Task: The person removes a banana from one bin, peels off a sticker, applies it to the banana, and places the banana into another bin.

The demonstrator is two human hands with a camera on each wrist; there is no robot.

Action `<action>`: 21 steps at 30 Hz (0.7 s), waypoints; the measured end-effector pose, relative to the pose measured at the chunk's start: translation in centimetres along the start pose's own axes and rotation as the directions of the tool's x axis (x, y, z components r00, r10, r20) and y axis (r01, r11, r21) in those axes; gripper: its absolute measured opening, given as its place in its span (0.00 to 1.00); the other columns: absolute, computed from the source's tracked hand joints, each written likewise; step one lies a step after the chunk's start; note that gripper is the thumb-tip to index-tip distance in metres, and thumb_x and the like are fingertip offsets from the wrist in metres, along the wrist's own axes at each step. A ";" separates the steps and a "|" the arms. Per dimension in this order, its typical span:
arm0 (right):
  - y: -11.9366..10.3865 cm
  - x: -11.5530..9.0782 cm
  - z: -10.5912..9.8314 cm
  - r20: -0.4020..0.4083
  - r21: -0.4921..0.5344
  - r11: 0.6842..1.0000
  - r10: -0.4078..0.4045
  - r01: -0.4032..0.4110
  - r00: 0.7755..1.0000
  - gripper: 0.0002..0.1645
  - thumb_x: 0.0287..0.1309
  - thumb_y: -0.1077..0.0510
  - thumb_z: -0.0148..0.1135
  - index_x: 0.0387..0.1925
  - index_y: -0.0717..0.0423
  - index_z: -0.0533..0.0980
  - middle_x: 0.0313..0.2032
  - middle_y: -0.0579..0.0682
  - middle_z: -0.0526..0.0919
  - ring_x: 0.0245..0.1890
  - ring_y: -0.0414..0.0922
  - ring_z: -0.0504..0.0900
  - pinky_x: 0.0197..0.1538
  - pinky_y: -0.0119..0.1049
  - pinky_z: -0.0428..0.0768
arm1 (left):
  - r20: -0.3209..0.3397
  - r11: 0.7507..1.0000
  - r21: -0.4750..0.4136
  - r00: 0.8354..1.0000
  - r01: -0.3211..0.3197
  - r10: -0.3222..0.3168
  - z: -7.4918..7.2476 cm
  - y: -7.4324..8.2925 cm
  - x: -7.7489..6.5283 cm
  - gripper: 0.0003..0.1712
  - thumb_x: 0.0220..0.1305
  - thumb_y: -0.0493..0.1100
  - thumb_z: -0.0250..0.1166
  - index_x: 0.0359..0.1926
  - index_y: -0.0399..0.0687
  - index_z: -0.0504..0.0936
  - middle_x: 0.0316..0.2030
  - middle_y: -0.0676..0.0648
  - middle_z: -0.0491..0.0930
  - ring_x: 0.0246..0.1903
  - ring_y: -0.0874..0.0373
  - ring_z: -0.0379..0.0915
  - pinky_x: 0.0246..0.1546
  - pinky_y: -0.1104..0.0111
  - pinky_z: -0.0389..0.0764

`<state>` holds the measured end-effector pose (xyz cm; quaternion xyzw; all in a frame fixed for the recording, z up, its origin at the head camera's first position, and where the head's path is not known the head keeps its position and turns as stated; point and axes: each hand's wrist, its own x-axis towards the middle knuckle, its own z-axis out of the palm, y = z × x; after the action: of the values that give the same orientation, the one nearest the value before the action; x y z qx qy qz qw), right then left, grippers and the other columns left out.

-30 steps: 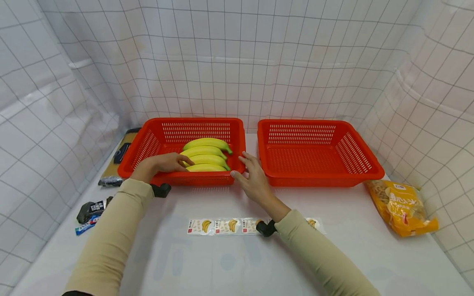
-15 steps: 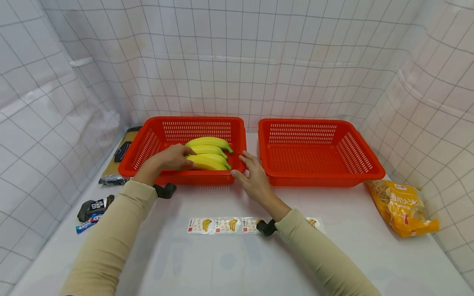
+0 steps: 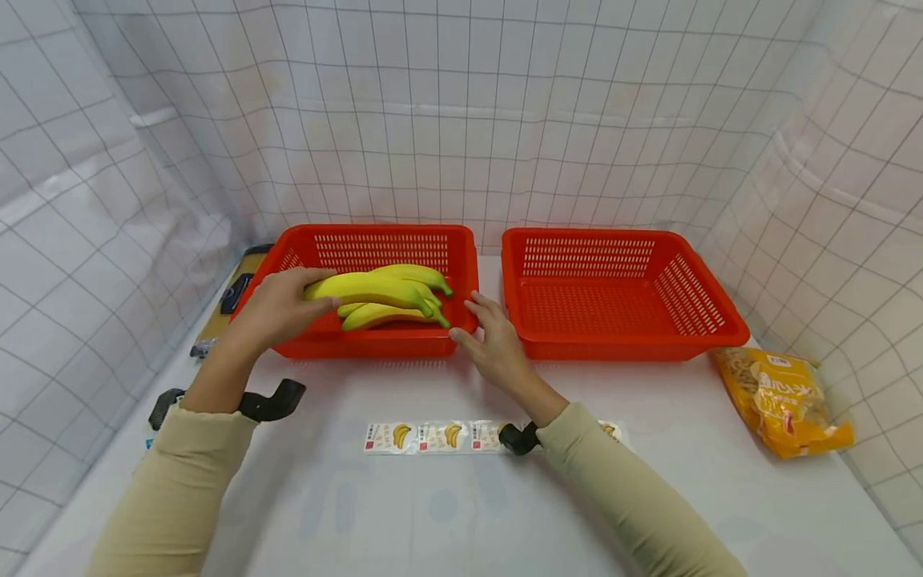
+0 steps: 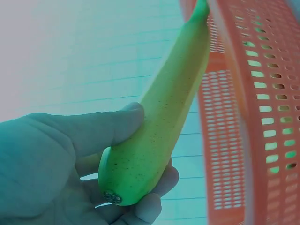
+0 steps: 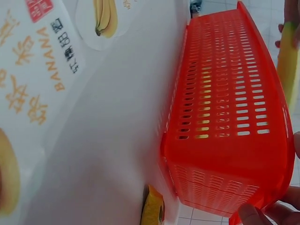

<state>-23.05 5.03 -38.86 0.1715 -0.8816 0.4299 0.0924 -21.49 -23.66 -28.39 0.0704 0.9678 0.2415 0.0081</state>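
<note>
My left hand (image 3: 277,308) pinches a yellow banana (image 3: 368,290) near its blunt end, thumb on one side and fingers on the other. In the left wrist view the banana (image 4: 161,112) slants up, clear of the basket wall. Below it, several more bananas (image 3: 385,316) lie in the left red plastic basket (image 3: 382,346), partly hidden by the held one. My right hand (image 3: 497,349) holds that basket's front right corner. The right wrist view has its thumb (image 5: 251,215) and some fingers at the basket's rim (image 5: 281,154).
A second red basket (image 3: 623,350) stands to the right. Banana-printed stickers (image 3: 442,437) lie in a row in front. An orange food bag (image 3: 786,401) sits at far right; a brown package (image 3: 229,300) and a dark netted item (image 3: 164,407) are at left.
My left hand has taken hold of the front banana, lifted it and drawn it left. The bananas beneath have shifted slightly. My right hand has stayed at the basket corner.
</note>
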 end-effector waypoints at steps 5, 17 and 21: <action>-0.2 0.0 -0.3 0.013 0.006 1.000 -0.003 0.003 1.000 0.35 0.58 0.50 0.62 0.63 0.62 0.66 0.69 0.54 0.62 0.69 0.54 0.62 0.66 0.50 0.67 | -0.046 0.998 -0.054 0.998 -0.042 0.039 -0.3 0.0 -3.8 0.32 0.65 0.52 0.59 0.66 0.44 0.66 0.52 0.38 0.73 0.46 0.47 0.66 0.40 0.63 0.72; -0.6 0.2 -0.9 0.059 -0.001 1.000 0.005 -0.005 0.998 0.34 0.60 0.52 0.61 0.64 0.63 0.65 0.69 0.56 0.61 0.68 0.54 0.64 0.63 0.46 0.71 | -0.001 0.981 -0.181 0.998 -0.069 0.070 6.7 -0.4 -7.7 0.29 0.61 0.45 0.64 0.63 0.46 0.71 0.48 0.43 0.77 0.42 0.52 0.69 0.41 0.66 0.76; -0.7 0.1 -0.9 0.070 -0.002 1.000 0.013 -0.013 0.997 0.34 0.61 0.52 0.60 0.64 0.63 0.65 0.70 0.55 0.60 0.67 0.54 0.64 0.62 0.47 0.72 | 0.007 0.969 -0.235 0.997 -0.071 0.075 10.6 -0.3 -7.0 0.27 0.60 0.43 0.64 0.61 0.45 0.73 0.49 0.44 0.78 0.44 0.52 0.70 0.48 0.58 0.75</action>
<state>-22.89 5.32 -37.76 0.1808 -0.8858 0.4233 0.0586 -14.04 -19.93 -38.01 0.1062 0.9292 0.3537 0.0150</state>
